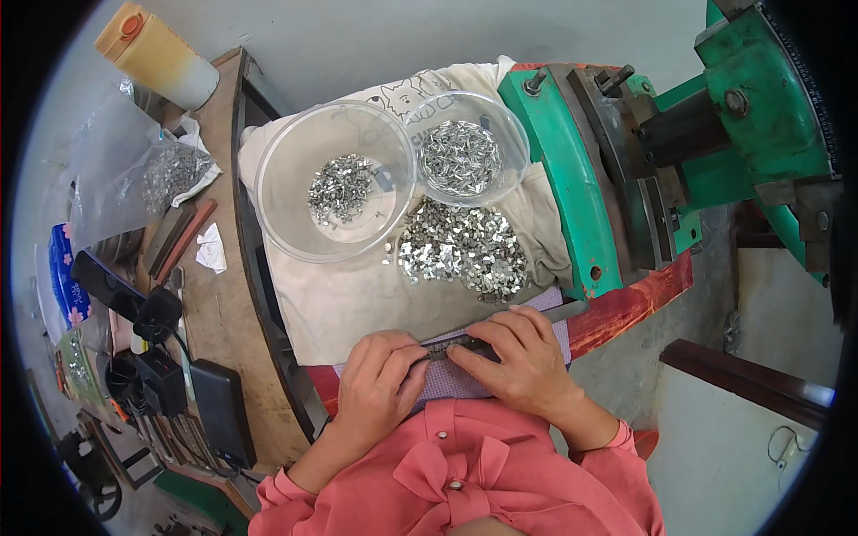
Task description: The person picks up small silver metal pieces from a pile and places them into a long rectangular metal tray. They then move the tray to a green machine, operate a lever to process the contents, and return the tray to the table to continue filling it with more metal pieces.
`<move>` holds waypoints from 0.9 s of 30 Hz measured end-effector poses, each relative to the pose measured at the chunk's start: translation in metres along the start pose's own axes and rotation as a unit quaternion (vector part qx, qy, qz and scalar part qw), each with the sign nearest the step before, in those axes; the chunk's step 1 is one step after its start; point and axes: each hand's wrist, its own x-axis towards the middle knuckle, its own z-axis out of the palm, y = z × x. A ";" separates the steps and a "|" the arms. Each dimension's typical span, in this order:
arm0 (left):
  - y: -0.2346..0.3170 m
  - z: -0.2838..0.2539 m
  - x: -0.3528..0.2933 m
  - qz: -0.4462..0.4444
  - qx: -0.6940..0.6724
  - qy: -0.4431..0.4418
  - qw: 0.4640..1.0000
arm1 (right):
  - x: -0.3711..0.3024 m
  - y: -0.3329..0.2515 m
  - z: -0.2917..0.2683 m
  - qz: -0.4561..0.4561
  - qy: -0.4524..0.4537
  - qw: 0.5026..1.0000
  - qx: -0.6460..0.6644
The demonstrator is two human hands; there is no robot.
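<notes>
Cream cloth covers the bench at the centre of the frame, bearing two clear bowls of small metal pieces and a loose heap of the same pieces, beside a green press at upper right. Low in the middle, the left hand and right hand meet over a dark narrow bar. Both sets of fingertips are pressed together on it, the bar running between and under them.

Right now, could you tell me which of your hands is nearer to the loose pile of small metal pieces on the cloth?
Right. The right hand lies just below the pile; the left hand sits farther down-left.
</notes>
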 end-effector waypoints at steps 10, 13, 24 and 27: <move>-0.002 -0.002 0.003 0.043 0.047 -0.002 0.998 | -0.011 0.017 -0.011 0.066 0.069 0.995 0.037; -0.001 0.001 0.007 0.067 0.072 -0.007 0.995 | -0.019 0.020 -0.012 0.082 0.078 0.993 0.035; 0.001 0.006 0.009 0.073 0.086 -0.012 0.994 | -0.027 0.019 -0.010 0.074 0.062 0.994 0.046; 0.000 0.005 0.010 0.059 0.070 -0.014 0.996 | -0.024 0.020 -0.010 0.068 0.060 0.994 0.057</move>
